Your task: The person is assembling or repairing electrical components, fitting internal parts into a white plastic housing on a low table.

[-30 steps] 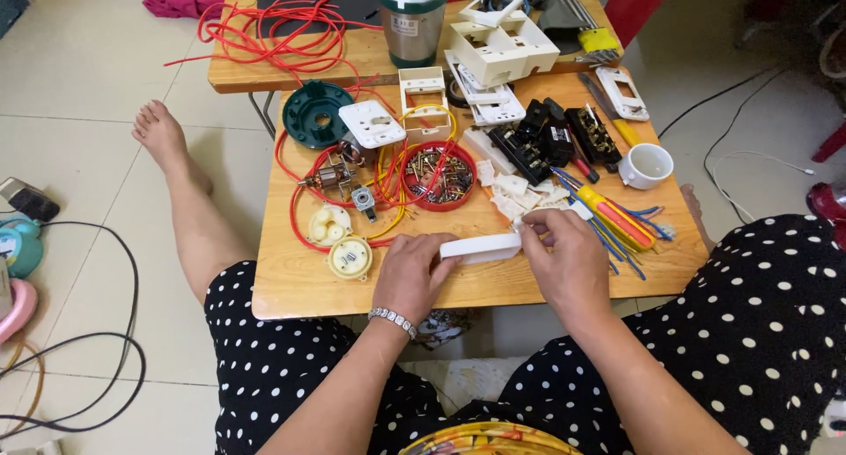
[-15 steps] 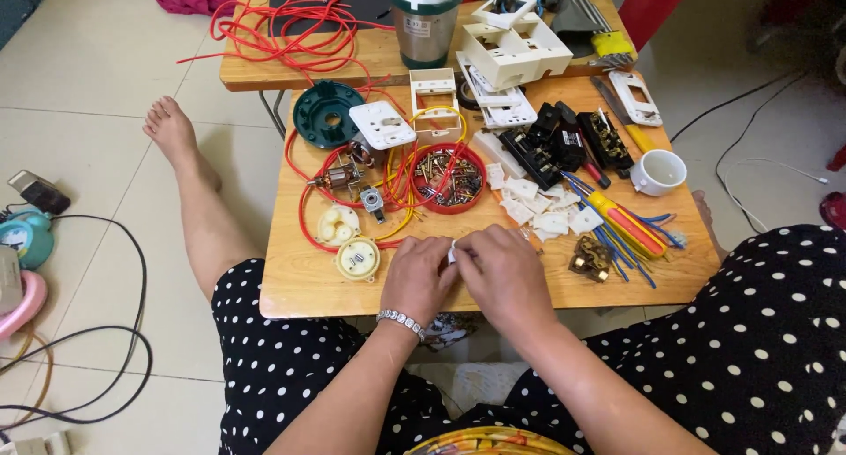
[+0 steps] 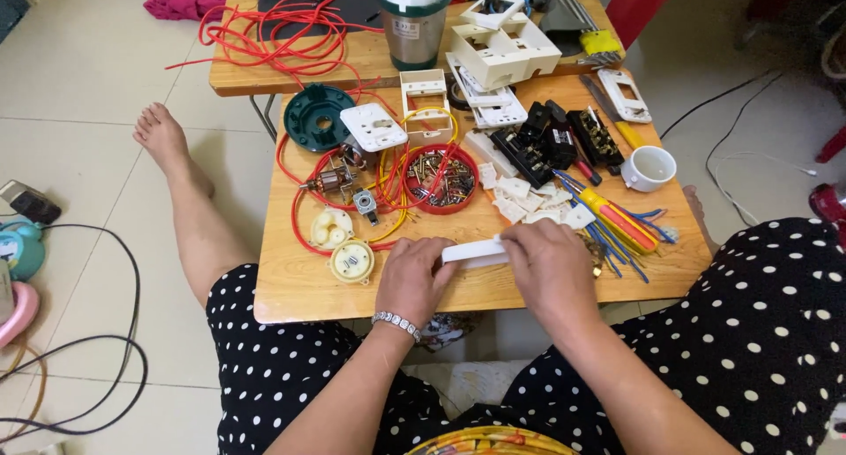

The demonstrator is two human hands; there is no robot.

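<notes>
white plastic, a long flat bar (image 3: 474, 252), sits between both hands at the near edge of the low wooden table (image 3: 291, 288). the left hand (image 3: 412, 279) curls around its left end, fingers closed over it, a beaded bracelet (image 3: 397, 324) on the wrist. the right hand (image 3: 548, 266) covers the bar's right end with fingers bent down onto it, so that end is hidden.

just left of the left hand lies a round cream dial part (image 3: 352, 262), and beyond it a small motor (image 3: 333, 181) ringed by loops of red wire (image 3: 304, 210). straight past the bar stands a red dish of screws (image 3: 440, 177), with small white plastic pieces (image 3: 529, 201) scattered beside it. near the right hand lie a screwdriver with a yellow and red handle (image 3: 617, 219) and a bunch of blue wires (image 3: 641, 219). farther right stands a white cup (image 3: 650, 167). black switch blocks (image 3: 559, 141) rest behind the white pieces.
</notes>
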